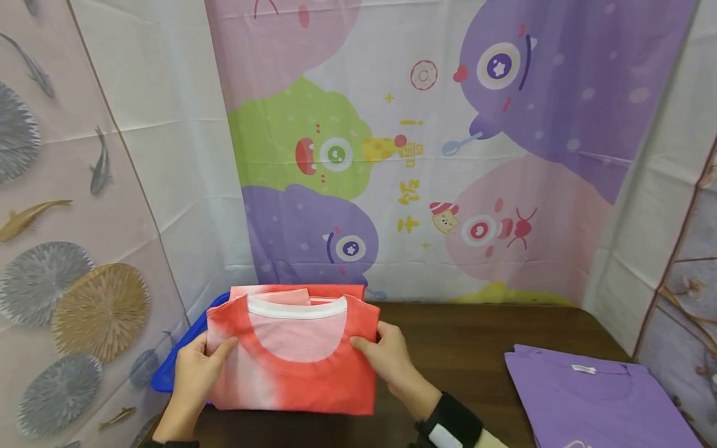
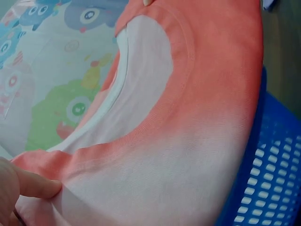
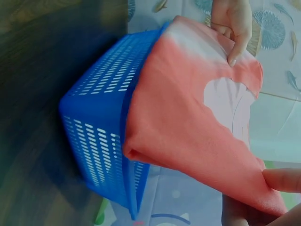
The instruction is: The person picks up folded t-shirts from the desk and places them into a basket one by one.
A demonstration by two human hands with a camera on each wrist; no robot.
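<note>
A folded red and white T-shirt hangs between my two hands, its round neckline toward the top. My left hand pinches its left shoulder, thumb in front and fingers behind. On the opposite shoulder my right hand grips the cloth the same way. Beneath the shirt stands a blue perforated basket, and the lower fold overlaps its rim in the right wrist view. More red and pink cloth shows behind the neckline. Most of the basket is hidden by the shirt in the head view.
A folded purple T-shirt lies at the right of the dark wooden table. Printed cloth curtains hang behind the table and along both sides.
</note>
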